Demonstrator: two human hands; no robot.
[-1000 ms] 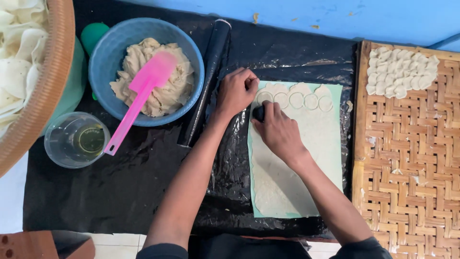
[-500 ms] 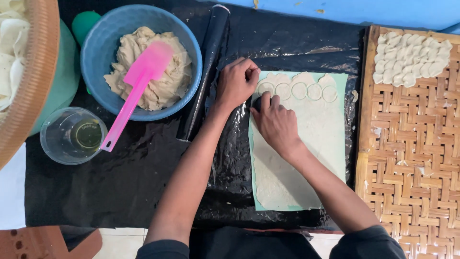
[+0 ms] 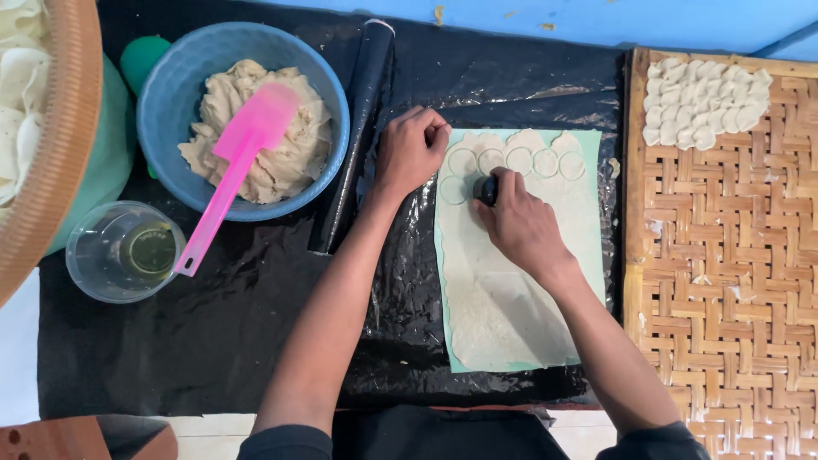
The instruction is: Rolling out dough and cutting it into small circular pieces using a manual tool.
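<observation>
On the green mat, my right hand [image 3: 521, 223] has shifted down, fingers closed around a small dark cutter [image 3: 486, 189] pressing a second-row circle into the dough sheet [image 3: 511, 298]; my curled left hand [image 3: 411, 152] steadies the mat's corner

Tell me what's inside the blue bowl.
The blue bowl holds a mound of beige dough, with a pink spatula resting on it, handle out over the rim. The bowl's bottom is covered by the dough.

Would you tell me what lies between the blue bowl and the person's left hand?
In the head view, a black rolling pin lies between the blue bowl and the left hand.
</observation>
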